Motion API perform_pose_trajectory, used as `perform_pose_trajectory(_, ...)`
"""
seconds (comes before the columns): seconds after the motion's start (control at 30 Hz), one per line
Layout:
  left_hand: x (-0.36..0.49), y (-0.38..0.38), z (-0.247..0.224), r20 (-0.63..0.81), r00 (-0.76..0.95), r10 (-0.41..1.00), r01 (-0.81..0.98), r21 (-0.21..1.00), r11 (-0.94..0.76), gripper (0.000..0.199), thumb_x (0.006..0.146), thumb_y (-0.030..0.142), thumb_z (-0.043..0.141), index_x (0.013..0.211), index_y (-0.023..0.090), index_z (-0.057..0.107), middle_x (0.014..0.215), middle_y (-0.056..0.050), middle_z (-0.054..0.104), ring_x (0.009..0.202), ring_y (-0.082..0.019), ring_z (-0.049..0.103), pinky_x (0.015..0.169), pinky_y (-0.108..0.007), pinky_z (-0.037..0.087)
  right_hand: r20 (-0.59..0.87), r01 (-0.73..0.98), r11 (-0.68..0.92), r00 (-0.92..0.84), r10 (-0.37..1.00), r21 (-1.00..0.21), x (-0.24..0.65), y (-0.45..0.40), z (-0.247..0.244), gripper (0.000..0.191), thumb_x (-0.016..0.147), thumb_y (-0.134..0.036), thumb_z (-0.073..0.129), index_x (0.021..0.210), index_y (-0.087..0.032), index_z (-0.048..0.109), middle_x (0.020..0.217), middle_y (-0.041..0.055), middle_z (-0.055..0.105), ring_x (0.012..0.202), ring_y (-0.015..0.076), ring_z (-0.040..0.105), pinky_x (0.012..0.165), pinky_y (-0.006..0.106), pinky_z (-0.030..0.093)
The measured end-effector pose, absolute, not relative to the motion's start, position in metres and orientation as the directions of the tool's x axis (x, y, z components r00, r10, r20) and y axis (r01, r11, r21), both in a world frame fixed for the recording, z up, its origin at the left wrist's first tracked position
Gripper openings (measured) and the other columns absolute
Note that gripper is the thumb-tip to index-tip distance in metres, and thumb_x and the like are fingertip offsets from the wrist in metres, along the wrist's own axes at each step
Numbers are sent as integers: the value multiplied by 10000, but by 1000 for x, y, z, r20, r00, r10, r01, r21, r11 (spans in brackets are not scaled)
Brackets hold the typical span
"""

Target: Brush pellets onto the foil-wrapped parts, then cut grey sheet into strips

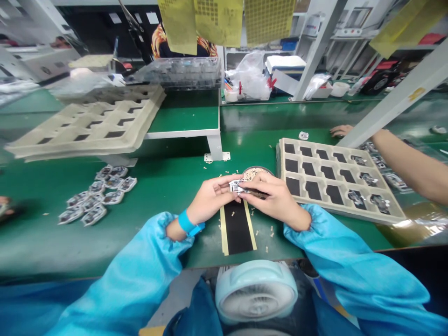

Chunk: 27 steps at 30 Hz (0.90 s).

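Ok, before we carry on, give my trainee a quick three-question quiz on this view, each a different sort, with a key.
1. Which hand has the blue wristband at its wrist: the left hand or the right hand?

2. The small part is held by the fingers of:
A) the left hand alone
B) the right hand alone
C) both hands

3. True or false: the rightmost column of the beige tray on the right holds parts.

Key: 1. The left hand. 2. C. 3. True.
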<state>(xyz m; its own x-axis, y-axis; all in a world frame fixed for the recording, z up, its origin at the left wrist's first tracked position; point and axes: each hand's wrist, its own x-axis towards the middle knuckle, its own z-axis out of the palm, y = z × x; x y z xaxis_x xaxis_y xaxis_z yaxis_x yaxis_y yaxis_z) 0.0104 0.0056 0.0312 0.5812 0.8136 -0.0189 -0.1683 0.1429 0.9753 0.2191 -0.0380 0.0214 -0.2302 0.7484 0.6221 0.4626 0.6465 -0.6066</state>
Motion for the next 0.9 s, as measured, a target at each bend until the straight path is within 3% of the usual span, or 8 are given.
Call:
perform_pose_trajectory(0.13,9,5,35,-31,615,788,-123,983,134,505,754,166,810,1247,130,706,958,-100,772,741,-164,708,780,-306,591,642,445,681,-263,720,-582,220,-39,22,284,902,-214,701,1182,-241,738,865,43,645,797,171,623,731,338,544)
perform_pose_trajectory(0.33,8,1,41,-35,630,776,-75,992,106,506,777,190,794,1271,136,698,912,-98,766,745,-186,713,754,-322,600,659,533,721,-351,665,-443,224,-43,25,284,906,-209,665,1180,-230,738,891,68,660,795,174,630,702,317,552)
perform_pose_trajectory(0.53,6,-3,42,-45,665,745,-67,991,120,550,797,196,787,1330,135,662,858,-98,753,851,-246,736,759,-356,619,667,546,758,-420,616,-357,229,-44,31,247,901,-213,651,1126,-229,754,869,69,688,761,167,651,657,293,557)
perform_pose_trajectory(0.7,6,-4,39,-12,673,740,-79,993,88,549,821,228,789,1345,150,649,1059,-125,759,1004,-261,728,894,-376,604,689,528,782,-432,583,-331,231,-44,36,241,891,-198,661,1109,-217,764,862,69,695,758,165,662,655,286,567)
perform_pose_trajectory(0.9,5,-3,37,104,609,786,65,982,-180,510,876,315,744,1363,195,648,1128,-111,752,1001,-273,719,890,-397,600,647,582,728,-405,646,-362,232,-44,35,245,907,-239,668,1133,-242,765,916,76,704,807,174,667,684,293,572)
